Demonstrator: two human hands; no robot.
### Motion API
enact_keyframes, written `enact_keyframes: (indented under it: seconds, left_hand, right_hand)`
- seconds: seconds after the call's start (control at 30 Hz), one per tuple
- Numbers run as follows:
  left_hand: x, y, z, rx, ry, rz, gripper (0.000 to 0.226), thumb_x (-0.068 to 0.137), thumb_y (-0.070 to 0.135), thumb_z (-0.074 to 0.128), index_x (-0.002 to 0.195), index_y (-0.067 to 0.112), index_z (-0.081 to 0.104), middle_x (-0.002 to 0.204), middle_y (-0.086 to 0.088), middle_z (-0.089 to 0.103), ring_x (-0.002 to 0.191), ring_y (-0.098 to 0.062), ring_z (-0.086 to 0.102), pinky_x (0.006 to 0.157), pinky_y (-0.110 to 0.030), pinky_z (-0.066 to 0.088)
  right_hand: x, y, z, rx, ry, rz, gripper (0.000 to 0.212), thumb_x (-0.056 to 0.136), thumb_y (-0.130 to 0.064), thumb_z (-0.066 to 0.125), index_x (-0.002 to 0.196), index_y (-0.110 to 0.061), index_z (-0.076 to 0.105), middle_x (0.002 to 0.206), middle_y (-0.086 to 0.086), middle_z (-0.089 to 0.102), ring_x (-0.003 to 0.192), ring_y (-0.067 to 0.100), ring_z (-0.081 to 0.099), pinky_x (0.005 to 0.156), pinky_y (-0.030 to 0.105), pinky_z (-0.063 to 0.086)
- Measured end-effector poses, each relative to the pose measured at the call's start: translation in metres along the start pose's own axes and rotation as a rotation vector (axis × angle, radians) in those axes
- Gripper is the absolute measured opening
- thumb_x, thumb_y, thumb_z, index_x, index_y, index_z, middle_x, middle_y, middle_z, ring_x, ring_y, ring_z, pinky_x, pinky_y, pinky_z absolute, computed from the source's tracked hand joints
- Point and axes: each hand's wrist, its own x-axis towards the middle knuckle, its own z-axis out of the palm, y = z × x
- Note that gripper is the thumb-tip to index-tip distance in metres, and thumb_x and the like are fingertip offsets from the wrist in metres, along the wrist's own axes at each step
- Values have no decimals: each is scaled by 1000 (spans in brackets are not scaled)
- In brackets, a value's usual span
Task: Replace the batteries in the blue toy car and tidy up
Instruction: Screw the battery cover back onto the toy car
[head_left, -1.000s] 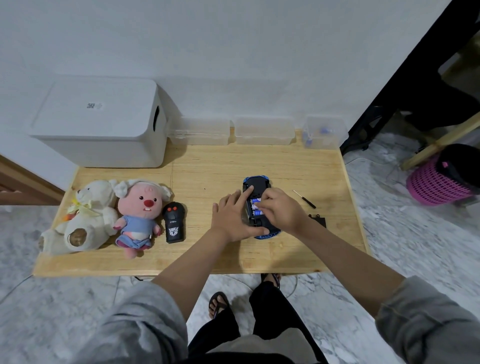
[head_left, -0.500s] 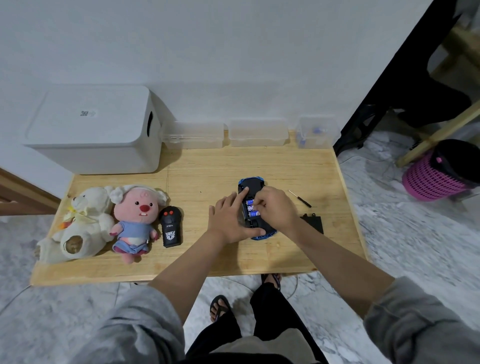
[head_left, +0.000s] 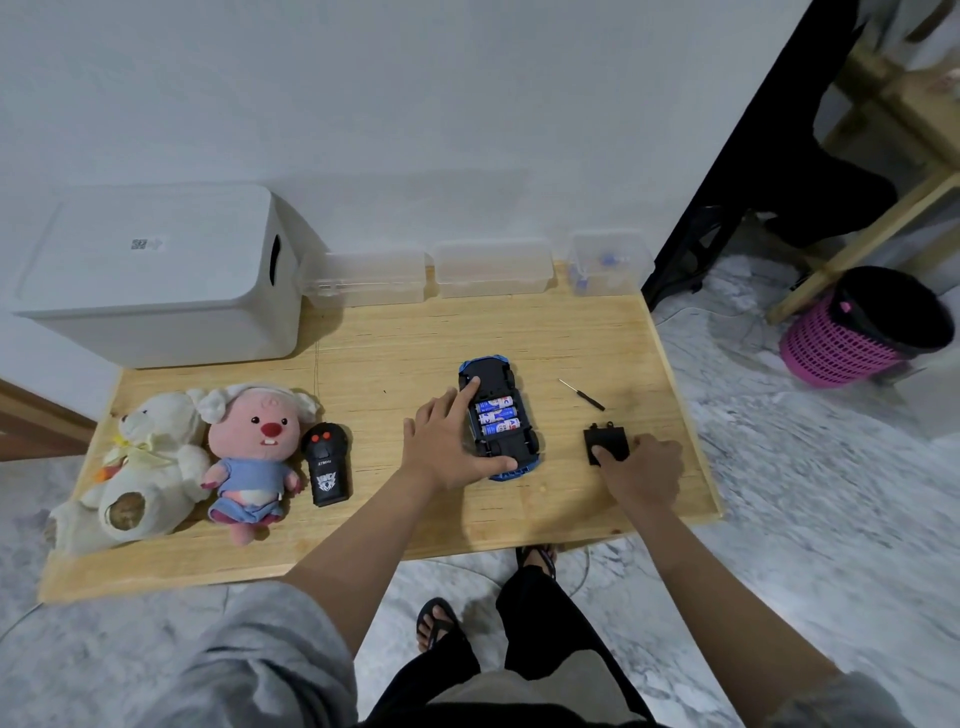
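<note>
Car (head_left: 498, 415) is belly-up mid-table with three batteries (head_left: 497, 415) showing, left hand (head_left: 447, 441) spread flat pinning it, and the cover (head_left: 605, 444) sits just right of the car under my right hand's (head_left: 641, 470) fingertips, grip unclear.

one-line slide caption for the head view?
Left hand steadies upturned blue toy car, three batteries seated; right hand reaches flat black battery cover.

The blue toy car (head_left: 497, 418) lies upside down on the worktop (head_left: 395, 358), black underside up, battery bay open. Three blue-and-white batteries (head_left: 497, 415) sit side by side in the bay. The black battery cover (head_left: 605, 444) lies flat, apart, right of the car.
</note>
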Motion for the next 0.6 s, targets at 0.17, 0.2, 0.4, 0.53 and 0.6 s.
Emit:
enact_keyframes:
  seconds: [0.17, 0.2, 0.4, 0.53, 0.6]
  left_hand:
    - [0, 0, 0, 6, -3, 0, 118, 53, 77, 68, 145, 49, -1, 156, 2, 18, 141, -25, 18, 112, -57, 18]
    - [-1, 0, 0, 7, -2, -1, 118, 53, 77, 68, 145, 49, -1, 156, 2, 19, 141, -25, 18, 112, -57, 18]
    - [-1, 2, -1, 10, -11, -6, 118, 54, 75, 69, 145, 48, -1, 156, 2, 19, 141, -25, 19, 112, -57, 18]
    - [-1, 1, -1, 3, -15, -1, 119, 54, 75, 69, 145, 48, -2, 156, 1, 18, 141, -26, 17, 112, -57, 18]
    - [0, 0, -1, -1, -25, -9, 119, 53, 76, 69, 144, 50, -3, 157, 2, 17, 142, -26, 16, 112, -57, 17]
  right_hand:
    - [6, -7, 0, 208, 4, -1, 40, 70, -31, 81, 96, -8, 61, 106, 10, 59, 92, 25, 57, 66, 32, 45]
    - [8, -7, -2, 247, -7, -8, 34, 73, -28, 80, 94, -8, 63, 101, 8, 64, 88, 23, 58, 63, 28, 40]
    - [18, -3, -8, 523, -140, 84, 11, 75, -19, 78, 72, -15, 69, 91, 6, 72, 89, 21, 65, 80, 34, 51]
    - [11, -15, -16, 756, -285, 48, 9, 78, -13, 76, 80, -17, 69, 91, 5, 69, 80, 18, 64, 66, 29, 52]
    - [5, -28, -22, 861, -323, -4, 11, 79, -12, 75, 83, -19, 68, 89, 3, 67, 76, 16, 63, 62, 27, 51]
